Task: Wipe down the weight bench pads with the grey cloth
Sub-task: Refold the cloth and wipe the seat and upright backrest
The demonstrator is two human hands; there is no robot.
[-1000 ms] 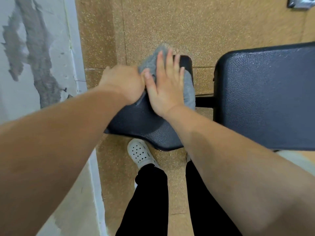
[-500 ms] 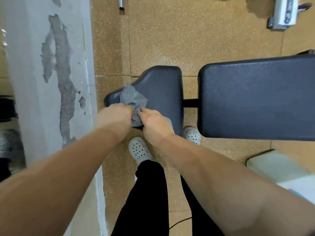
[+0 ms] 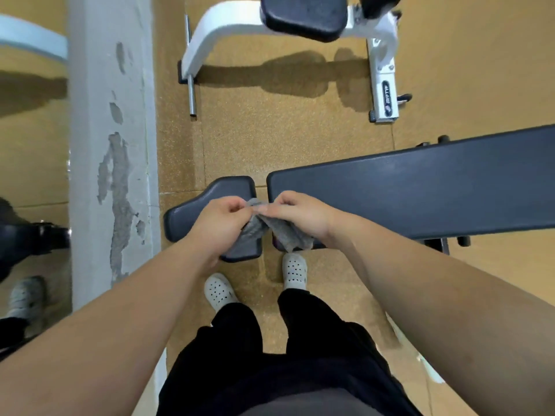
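Observation:
The grey cloth (image 3: 277, 232) hangs bunched between my two hands, lifted off the pads. My left hand (image 3: 220, 219) pinches its upper left edge and my right hand (image 3: 303, 216) grips its right part. Both hands hover over the gap between the small black seat pad (image 3: 207, 202) and the long black back pad (image 3: 420, 193) of the weight bench. Part of the seat pad's near edge is hidden by my left hand and the cloth.
A peeling grey pillar (image 3: 111, 151) stands close on the left, with a mirror (image 3: 30, 175) beyond it. A white-framed machine (image 3: 381, 79) with a black pad (image 3: 303, 16) sits on the tan floor ahead. My white clogs (image 3: 219, 291) stand just below the bench.
I have straightened up, so the bench looks smaller and farther. The cloth left the seat pad and rose with both hands, which shifted right toward the gap between the pads.

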